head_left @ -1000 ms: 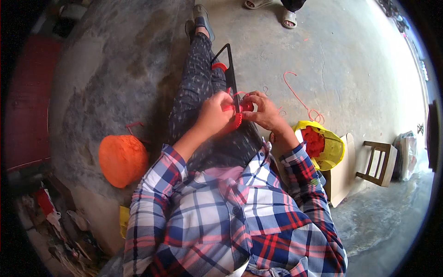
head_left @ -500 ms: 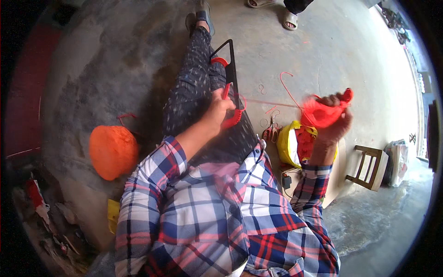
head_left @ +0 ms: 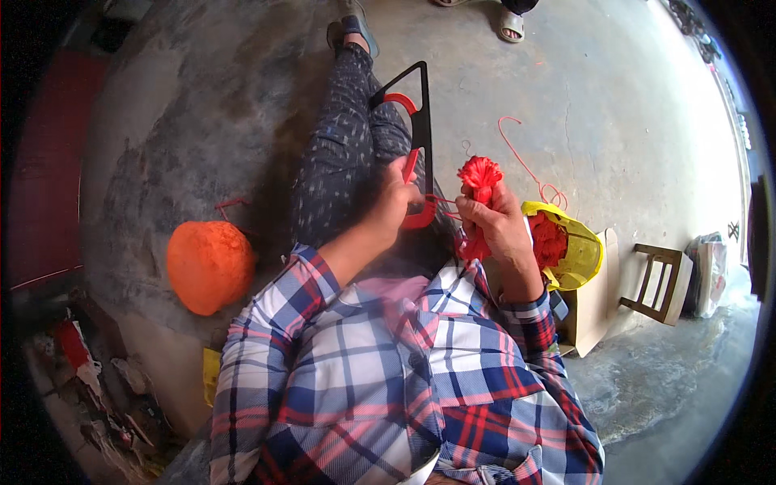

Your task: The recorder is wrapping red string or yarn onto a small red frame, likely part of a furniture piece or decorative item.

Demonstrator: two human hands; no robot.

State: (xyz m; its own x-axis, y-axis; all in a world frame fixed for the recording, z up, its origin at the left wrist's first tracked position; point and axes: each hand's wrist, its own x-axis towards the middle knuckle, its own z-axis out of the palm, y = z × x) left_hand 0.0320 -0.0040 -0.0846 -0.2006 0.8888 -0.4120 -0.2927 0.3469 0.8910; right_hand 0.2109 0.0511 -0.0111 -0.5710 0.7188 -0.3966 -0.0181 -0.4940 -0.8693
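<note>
My left hand [head_left: 396, 198] is closed round the red part of a black angular frame [head_left: 422, 133] with red curved pieces on it, held over my legs. A thin red cord [head_left: 440, 200] stretches from beside that hand toward the right one. My right hand [head_left: 497, 222] is closed round a bundle of red cord [head_left: 481, 171], whose gathered end sticks up above the thumb. Beyond it, a loose stretch of red cord [head_left: 525, 158] curves over the floor. The yellow bag [head_left: 586, 255] beside my right hand holds more red material [head_left: 550, 241].
An orange rounded object [head_left: 208, 267] is on the floor at the left. To the right are a cardboard piece [head_left: 594, 315], a small wooden stool [head_left: 661, 283] and a clear plastic bag [head_left: 710, 275]. Another person's sandalled foot [head_left: 512, 26] shows at the top.
My right hand has come left and inward with the red bundle, close to the left hand. The cord between them has gone from long and taut to short. The scissors are now out of sight.
</note>
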